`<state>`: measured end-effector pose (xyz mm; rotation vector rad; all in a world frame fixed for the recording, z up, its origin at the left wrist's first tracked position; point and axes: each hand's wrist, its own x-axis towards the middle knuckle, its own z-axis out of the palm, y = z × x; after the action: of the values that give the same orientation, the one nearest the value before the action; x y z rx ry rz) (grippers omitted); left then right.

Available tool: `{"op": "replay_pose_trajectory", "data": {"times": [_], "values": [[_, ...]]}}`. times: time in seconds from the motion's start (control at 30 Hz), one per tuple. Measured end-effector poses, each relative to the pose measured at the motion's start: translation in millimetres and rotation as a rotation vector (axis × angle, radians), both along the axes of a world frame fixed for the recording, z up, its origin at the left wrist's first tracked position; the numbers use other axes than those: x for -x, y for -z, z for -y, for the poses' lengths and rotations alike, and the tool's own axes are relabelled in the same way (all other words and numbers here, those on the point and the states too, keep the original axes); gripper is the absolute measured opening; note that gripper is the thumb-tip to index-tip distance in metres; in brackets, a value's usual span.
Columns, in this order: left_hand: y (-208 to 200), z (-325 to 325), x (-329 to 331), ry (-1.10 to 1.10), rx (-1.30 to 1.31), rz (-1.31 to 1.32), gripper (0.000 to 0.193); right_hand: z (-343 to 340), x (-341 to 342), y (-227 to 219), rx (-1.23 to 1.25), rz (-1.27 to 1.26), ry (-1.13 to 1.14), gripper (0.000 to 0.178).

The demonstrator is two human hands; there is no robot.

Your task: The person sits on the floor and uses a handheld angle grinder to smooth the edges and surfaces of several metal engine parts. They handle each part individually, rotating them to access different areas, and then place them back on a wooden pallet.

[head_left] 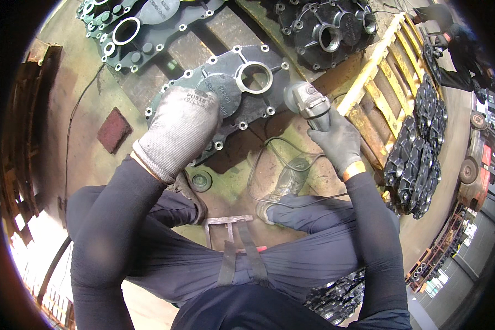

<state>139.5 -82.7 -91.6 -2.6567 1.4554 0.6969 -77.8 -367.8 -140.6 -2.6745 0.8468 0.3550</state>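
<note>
My left hand (184,118), in a grey knitted glove, is closed over the near left part of a dark cast-metal cover (258,99); its fingertips are hidden. The cover has a large round bore, raised lettering and bolt holes along its rim. My right hand (338,142), in a darker grey glove, is wrapped around the body of an angle grinder (312,103). The grinder's disc (295,94) points left, close to the cover's right edge; whether they touch I cannot tell. A power cord loops on the floor below the grinder.
More cast covers lie at the far left (148,27) and far right (330,33). A yellow pallet (379,93) stands at right, beside stacked black castings (415,159). A reddish-brown pad (114,130) and a round disc (201,180) lie on the floor. Another person (459,49) crouches at the upper right.
</note>
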Motion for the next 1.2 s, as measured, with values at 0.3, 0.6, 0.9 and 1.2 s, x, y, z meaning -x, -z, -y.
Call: {"op": "replay_pose_trajectory", "data": {"times": [0.3,0.6,0.9,1.2], "values": [[-1.8,1.2,-3.2,0.014,0.057,0.005,0.031,3.5,7.5,5.4,0.044,0.041,-0.047,0.06],[-3.9,-1.9,1.2,0.019,0.175,0.033,0.015,-4.7,-5.7,-7.9,0.025,-0.026,-0.011,0.058],[-3.8,0.8,4.2,0.048,0.137,-0.012,0.027,-13.9,-16.1,-19.0,-0.005,-0.094,0.055,0.058],[1.4,-1.7,7.3,0.044,0.14,0.01,0.029,-0.8,-3.2,-17.4,-0.012,-0.064,0.086,0.055]]}}
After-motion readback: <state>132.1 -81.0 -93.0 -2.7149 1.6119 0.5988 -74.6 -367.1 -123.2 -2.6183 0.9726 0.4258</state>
